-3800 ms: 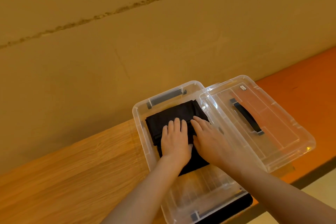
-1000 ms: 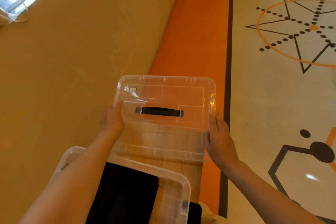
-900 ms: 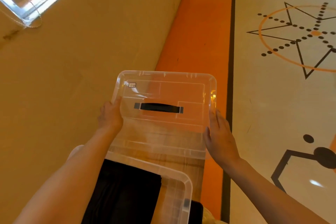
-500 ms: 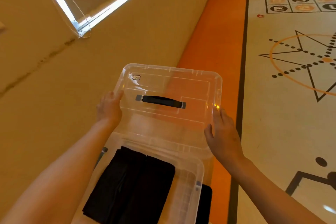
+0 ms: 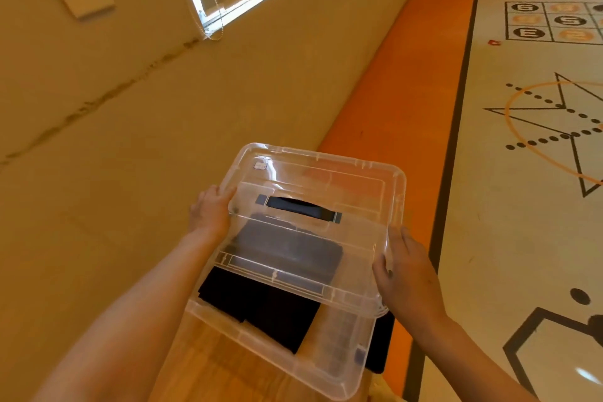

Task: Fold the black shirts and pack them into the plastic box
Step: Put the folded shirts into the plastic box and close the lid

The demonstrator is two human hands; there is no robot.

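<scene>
While both arms reach forward, left hand (image 5: pixel 211 212) and right hand (image 5: pixel 404 274) — fingers curled — grip the lid (image 5: pixel 313 222).

Your left hand (image 5: pixel 212 210) on the lid's (image 5: pixel 326 179) left edge, your right hand (image 5: pixel 404 274) on its right edge, lid over the box's (image 5: pixel 326 372) far part, folded shirts (image 5: pixel 261 300) inside, box on the bench (image 5: pixel 208 365), wall to its left.
</scene>
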